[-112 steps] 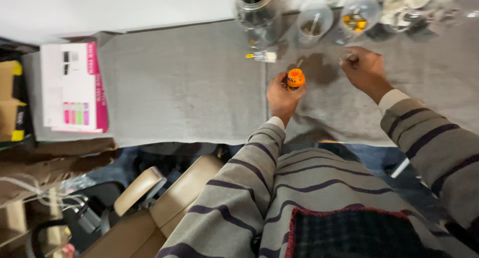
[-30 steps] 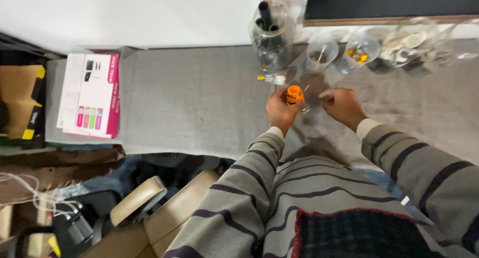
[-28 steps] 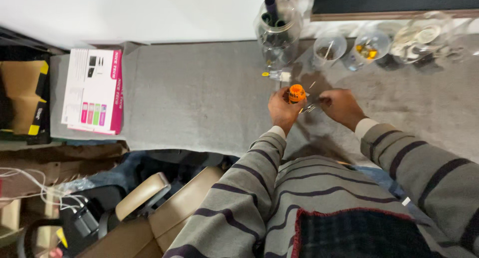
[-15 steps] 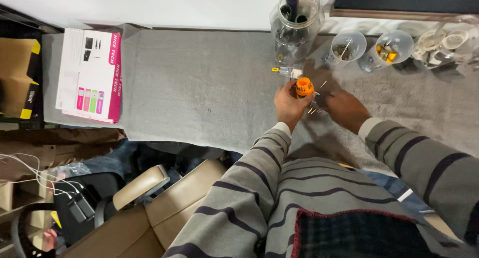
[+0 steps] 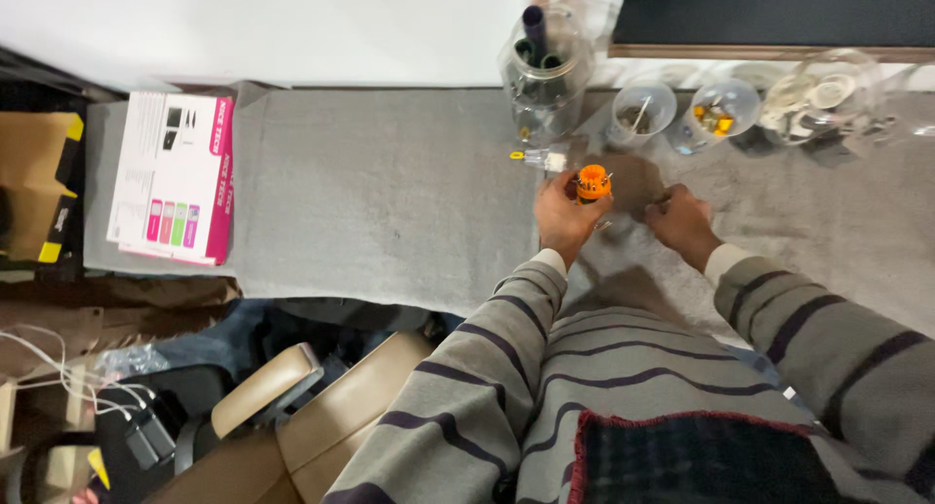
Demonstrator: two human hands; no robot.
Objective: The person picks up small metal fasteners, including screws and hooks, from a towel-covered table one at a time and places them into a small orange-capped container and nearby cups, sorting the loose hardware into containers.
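Head view: small orange cylinder point(image 5: 592, 184) gripped upright in left hand point(image 5: 565, 217), fingers curled shut around it, orange top poking out above the fingers. Sits over the grey-covered counter point(image 5: 390, 202), toward the far edge, just near of the big clear jar point(image 5: 545, 75). Right hand point(image 5: 682, 222) just right of it, apart from the cylinder, fingers pinched together at the tips; something tiny possibly between them, too small to tell. Small clear bottle with yellow cap point(image 5: 536, 157) lying on its side just far-left of the left hand, close to the jar base. Jar holding dark upright items. Right of the jar, two clear plastic cups: first cup point(image 5: 643, 110) with small bits and a stick, second cup point(image 5: 721, 114) with yellow and orange pieces. Further right, clear container of pale rings point(image 5: 818, 100), blurred. Far left on the counter, white and pink box point(image 5: 175, 178) lying flat, well apart from the hands. Striped sleeves point(image 5: 506, 348) in the near foreground; tan chair point(image 5: 321, 416) near-left, below the counter edge.
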